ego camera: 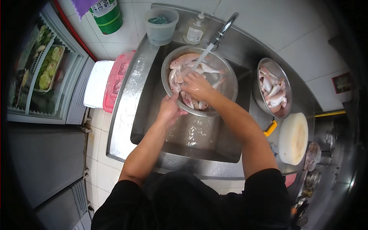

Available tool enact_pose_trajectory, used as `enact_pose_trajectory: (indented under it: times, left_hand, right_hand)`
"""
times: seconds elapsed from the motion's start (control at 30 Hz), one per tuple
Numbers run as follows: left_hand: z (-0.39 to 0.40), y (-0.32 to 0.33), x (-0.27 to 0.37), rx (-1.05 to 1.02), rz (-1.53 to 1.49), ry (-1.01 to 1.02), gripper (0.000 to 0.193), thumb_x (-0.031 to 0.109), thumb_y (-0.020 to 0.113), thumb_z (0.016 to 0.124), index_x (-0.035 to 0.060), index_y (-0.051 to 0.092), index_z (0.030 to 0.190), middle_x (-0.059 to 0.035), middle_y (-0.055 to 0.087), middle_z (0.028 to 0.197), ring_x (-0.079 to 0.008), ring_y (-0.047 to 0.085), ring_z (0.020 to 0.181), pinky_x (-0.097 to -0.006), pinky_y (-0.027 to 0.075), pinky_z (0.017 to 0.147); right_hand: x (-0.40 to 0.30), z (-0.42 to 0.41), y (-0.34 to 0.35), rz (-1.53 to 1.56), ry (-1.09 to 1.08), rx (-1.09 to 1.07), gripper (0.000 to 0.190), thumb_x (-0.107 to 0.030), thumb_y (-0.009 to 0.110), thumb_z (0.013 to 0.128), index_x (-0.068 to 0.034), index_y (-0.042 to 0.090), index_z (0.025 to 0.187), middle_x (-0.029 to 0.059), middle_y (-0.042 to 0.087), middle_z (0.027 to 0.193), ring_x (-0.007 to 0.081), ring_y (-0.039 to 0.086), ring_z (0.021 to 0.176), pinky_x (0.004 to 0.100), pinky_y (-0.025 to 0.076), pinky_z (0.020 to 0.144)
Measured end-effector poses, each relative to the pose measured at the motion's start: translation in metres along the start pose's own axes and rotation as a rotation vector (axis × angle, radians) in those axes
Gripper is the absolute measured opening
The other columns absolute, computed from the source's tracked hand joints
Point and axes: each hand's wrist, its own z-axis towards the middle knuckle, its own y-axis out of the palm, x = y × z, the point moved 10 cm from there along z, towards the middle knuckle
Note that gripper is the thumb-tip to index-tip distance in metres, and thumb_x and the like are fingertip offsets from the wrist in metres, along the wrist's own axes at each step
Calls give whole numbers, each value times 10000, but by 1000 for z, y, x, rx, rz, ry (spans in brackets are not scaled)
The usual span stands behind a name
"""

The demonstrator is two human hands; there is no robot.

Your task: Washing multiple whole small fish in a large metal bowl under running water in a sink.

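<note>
A wide stainless steel bowl [231, 99] sits in the sink [152, 106], holding several pale pink whole fish [187, 59]. My left hand [169, 109] grips its near-left rim, thumb on the edge and fingers underneath. Inside the bowl, my right hand [197, 85] rests among the fish with its fingers bent downward. What lies beneath those fingers is hidden, so I cannot tell whether they grasp a fish. From the chrome faucet [228, 25], a stream of water [203, 56] runs into the bowl just beyond my right hand.
Right of the sink stand a second steel bowl [256, 95] of fish, a yellow handle [270, 128] and a thick round white chopping block [293, 139]. Behind are a plastic tub [161, 30] and a pump bottle [195, 32]. A glass-fronted fridge [77, 72] is at left.
</note>
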Motion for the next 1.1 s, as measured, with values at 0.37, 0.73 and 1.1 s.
enact_pose_trajectory:
  times: [0.37,0.73,1.1]
  left_hand:
    - [-3,-1,2,41,30,-27,353,324,417,1026,39,435,1232,-122,654,954,-202,662,672,-332,584,581]
    - [-4,0,8,1,32,-13,340,312,408,1026,38,436,1226,-136,647,966,-212,656,710,-351,586,609]
    - [-5,-29,16,66,13,-5,349,343,447,1018,73,472,1238,-93,663,901,-190,646,656,-351,576,585]
  right_hand:
    - [116,-24,20,1545,665,706,291,-190,656,891,-61,575,1139,69,640,946,204,610,688,334,516,616]
    - [87,10,26,2187,654,769,320,-274,646,922,-55,534,1128,64,592,888,195,602,750,373,535,660]
    - [118,-69,-5,1980,959,1177,296,-221,635,912,-121,528,1169,87,596,895,175,601,709,294,505,548]
